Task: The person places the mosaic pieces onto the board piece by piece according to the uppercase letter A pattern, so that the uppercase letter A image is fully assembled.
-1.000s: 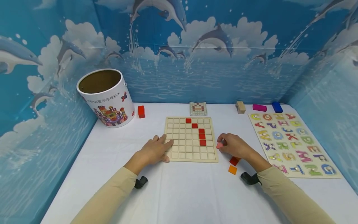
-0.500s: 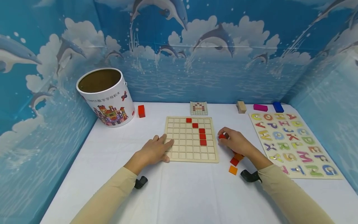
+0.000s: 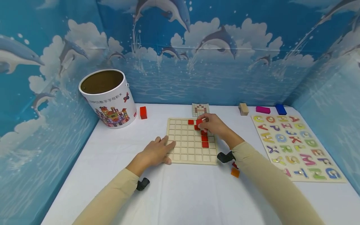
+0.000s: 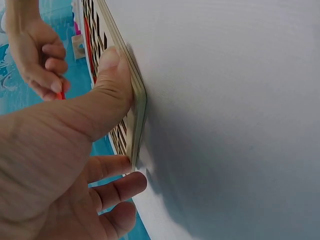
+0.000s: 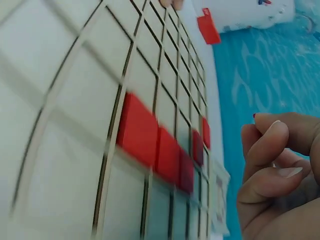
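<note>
Your right hand (image 3: 212, 125) is curled over the far part of the grid board (image 3: 182, 147), fingertips pinching a small red tile (image 3: 199, 122) just above the squares near the top row. In the right wrist view the fingers (image 5: 272, 150) are bent together, with only a sliver of red showing at their tips. Under that hand a line of red tiles (image 3: 204, 141) already sits in the board, stepping down its right side.

Your left hand (image 3: 154, 153) lies flat and relaxed, fingers on the board's near left corner and the thumb (image 4: 112, 75) pressed against its edge.

Just off the board's near right corner, an orange tile (image 3: 235, 172) lies on the white table (image 3: 180, 193), partly beside your right sleeve. A small pattern card (image 3: 200, 109) lies just beyond the board. Further out, a white tub (image 3: 108, 98) stands at the far left with a red block (image 3: 143, 112) beside it, and a letter puzzle (image 3: 295, 145) lies to the right.
</note>
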The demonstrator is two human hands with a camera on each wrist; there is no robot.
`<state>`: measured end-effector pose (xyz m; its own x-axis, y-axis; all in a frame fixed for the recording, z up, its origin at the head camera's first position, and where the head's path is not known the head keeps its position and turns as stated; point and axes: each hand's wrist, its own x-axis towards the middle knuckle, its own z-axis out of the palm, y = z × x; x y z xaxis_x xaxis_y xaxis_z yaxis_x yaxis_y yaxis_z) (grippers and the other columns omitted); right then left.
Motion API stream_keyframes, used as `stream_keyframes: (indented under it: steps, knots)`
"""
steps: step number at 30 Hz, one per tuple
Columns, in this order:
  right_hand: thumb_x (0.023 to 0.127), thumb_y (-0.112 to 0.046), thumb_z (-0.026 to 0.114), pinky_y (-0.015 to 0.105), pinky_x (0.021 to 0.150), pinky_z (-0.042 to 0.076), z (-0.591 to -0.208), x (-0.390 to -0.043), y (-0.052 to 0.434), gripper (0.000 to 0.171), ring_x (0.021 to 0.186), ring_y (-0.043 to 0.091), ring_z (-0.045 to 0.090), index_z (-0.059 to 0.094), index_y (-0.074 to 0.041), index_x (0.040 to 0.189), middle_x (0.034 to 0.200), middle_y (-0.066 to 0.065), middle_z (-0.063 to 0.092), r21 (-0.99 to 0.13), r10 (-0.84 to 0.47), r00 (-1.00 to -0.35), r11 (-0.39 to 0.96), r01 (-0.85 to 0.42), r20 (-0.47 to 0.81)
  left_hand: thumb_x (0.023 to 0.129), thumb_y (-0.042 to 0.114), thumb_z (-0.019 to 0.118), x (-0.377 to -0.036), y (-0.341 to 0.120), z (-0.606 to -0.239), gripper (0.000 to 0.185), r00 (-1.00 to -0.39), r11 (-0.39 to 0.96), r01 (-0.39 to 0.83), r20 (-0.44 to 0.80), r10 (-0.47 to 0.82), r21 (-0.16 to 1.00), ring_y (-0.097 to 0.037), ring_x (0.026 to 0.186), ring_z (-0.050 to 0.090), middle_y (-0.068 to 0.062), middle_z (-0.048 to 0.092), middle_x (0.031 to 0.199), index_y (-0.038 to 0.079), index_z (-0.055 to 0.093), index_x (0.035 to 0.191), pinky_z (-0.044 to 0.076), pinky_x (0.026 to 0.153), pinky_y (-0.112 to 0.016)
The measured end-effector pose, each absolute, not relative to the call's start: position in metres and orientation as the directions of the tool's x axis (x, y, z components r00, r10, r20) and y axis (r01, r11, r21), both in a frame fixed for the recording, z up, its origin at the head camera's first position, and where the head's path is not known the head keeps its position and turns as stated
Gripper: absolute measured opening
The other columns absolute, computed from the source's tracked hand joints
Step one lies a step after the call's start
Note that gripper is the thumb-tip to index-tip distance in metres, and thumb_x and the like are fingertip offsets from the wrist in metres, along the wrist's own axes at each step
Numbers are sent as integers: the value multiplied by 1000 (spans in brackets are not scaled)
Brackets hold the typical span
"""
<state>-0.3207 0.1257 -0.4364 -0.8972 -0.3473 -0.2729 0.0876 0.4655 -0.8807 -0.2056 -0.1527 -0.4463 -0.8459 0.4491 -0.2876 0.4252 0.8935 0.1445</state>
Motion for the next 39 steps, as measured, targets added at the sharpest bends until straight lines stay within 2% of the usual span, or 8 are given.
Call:
stream_keyframes:
  steps: [6,11,15,18,23,26,34,39]
  knots:
    - [98,-11,68,32,56,38,-449,-331,87,33,64,27,57,56,-5,128,87,15,61,-879,-396,-887,476,23,-238,87,48,75,-206,-153,-449,85,-849,898,419,-292,440,135,-35,138,39,-18,30,164,24,38,160,41,107,-49]
    - [95,-16,73,32,62,48,-457,-333,69,26,66,22,61,63,-8,117,86,9,63,-773,-391,-902,625,-113,-184,86,48,75,-207,-153,-449,86,-849,898,417,-295,439,137,-36,138,38,-18,30,165,24,38,159,40,107,-49]
    - [94,-17,74,35,67,47,-459,-332,63,23,72,22,57,67,-9,113,88,7,63,-683,-390,-910,704,-194,-143,86,48,75,-207,-153,-448,86,-850,900,412,-297,436,141,-36,139,37,-18,29,165,24,38,159,40,108,-49]
    - [93,-17,74,36,70,45,-459,-333,61,23,77,24,54,68,-8,113,92,9,64,-643,-389,-913,732,-226,-123,86,49,75,-207,-153,-448,86,-850,900,413,-295,436,142,-36,139,37,-18,29,165,24,38,159,39,108,-49]
    - [93,-17,73,37,77,47,-459,-334,58,27,89,26,57,68,-9,119,105,11,66,-600,-382,-914,766,-232,-134,86,49,74,-207,-154,-448,85,-850,900,411,-296,436,145,-37,140,37,-18,29,165,24,38,159,39,109,-50]
    - [94,-19,73,38,77,47,-458,-334,59,29,89,26,57,68,-10,121,106,10,67,-596,-381,-912,771,-224,-151,86,49,75,-207,-153,-448,85,-851,901,407,-297,434,149,-37,141,36,-18,29,165,24,38,159,38,109,-50]
    - [101,-20,64,37,67,45,-435,-314,111,39,77,25,55,60,-10,139,99,12,64,-745,-361,-929,640,-186,-78,85,47,76,-207,-154,-451,87,-845,894,408,-296,446,182,-36,140,36,-18,29,165,23,38,159,38,110,-52]
    - [100,-23,66,37,69,48,-412,-279,174,47,80,25,56,54,-13,145,107,11,63,-697,-342,-938,685,-212,-50,86,47,76,-206,-156,-451,86,-848,892,413,-279,450,185,-36,140,36,-19,28,165,22,38,159,38,109,-51]
